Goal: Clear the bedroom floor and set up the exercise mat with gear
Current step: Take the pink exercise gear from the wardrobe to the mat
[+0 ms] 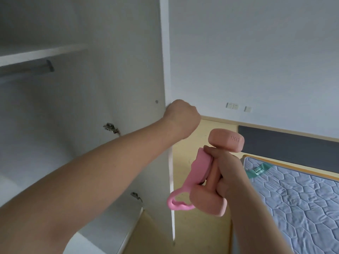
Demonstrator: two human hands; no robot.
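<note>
The salmon-pink matte hex-ended dumbbell (227, 140) is duller than the bright bubblegum-pink rubbery loop band (176, 202). The white flat-panel wardrobe door (171, 180) matches the plain white painted wall (256, 52). The grey-blue quilted fabric mattress (297, 202) shows stitched hexagons and a teal rectangular label (259, 171); the dark grey flat headboard panel (286, 142) sits in a pale yellow wooden frame (216, 129).

The left hand's (181, 118) fingers curl out of sight around the blurred wardrobe door (171, 180) edge. The right hand (225, 173) covers most of the dumbbell's (227, 139) handle. The mattress (293, 198) runs off the right edge, and its green label (260, 171) is unreadable.
</note>
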